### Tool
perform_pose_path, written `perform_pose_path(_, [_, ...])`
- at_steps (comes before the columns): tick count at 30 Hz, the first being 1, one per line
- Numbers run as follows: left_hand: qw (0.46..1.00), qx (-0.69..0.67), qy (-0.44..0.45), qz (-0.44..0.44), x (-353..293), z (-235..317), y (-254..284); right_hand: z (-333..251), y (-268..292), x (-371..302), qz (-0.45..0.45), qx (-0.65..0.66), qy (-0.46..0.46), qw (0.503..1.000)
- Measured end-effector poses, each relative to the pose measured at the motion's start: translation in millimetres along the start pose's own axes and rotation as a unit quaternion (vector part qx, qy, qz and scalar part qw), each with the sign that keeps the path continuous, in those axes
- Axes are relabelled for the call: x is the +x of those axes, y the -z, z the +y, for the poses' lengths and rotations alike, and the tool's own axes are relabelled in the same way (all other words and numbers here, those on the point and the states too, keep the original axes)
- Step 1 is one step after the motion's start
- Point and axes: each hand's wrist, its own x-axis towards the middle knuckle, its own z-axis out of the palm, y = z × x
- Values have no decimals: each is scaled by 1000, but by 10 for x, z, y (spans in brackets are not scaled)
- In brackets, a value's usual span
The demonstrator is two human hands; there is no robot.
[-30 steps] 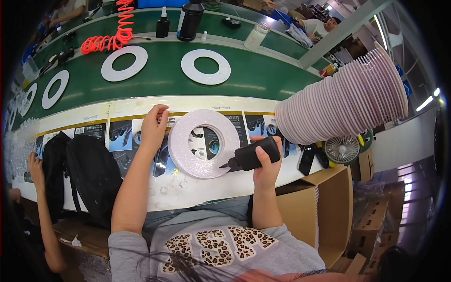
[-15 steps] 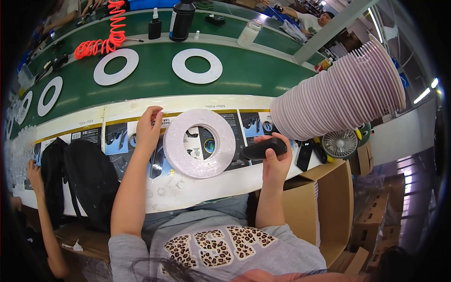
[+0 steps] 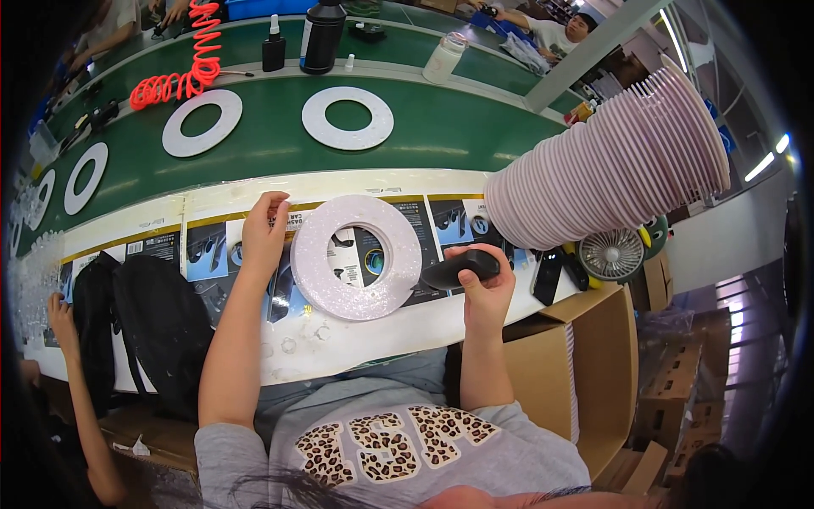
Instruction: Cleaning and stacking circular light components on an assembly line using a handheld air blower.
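A thick white ring (image 3: pixel 317 270) with a speckled, shiny face lies in front of me on the printed sheets over the white worktop; it may be several rings stacked. Just off its upper left edge is my left hand (image 3: pixel 268 219), holding nothing, its fingers loosely bent and the thumb apart. On the other side, my right hand (image 3: pixel 486 293) grips a smooth black rounded object (image 3: pixel 462 269), shaped much like a computer mouse. Its left end is close to the ring's right edge; whether they touch I cannot tell.
A long leaning stack of white rings (image 3: pixel 577 178) rises at the right, beside a small fan (image 3: pixel 610 254) and an open cardboard box (image 3: pixel 606 373). More flat rings (image 3: pixel 348 119) lie on the green belt (image 3: pixel 263 144). At left are a black bag (image 3: pixel 161 314) and another person's hand (image 3: pixel 61 318).
My right hand has moved slightly left with the black object, closer to the ring. My left hand stays beside the ring, and the whole view has shifted a little.
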Motion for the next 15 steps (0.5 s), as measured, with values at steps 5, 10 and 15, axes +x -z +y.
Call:
perform_pose_path(5, [1000, 0, -2, -2, 2, 4, -3, -4, -3, 0, -2, -16, -9, 1000])
perform_pose_path(10, [1000, 2, -8, -2, 4, -13, 2, 17, 14, 2, -11, -10, -6, 1000])
perform_pose_path(15, [1000, 8, -12, -1, 4, -14, 6, 21, -16, 2, 4, -18, -7, 1000])
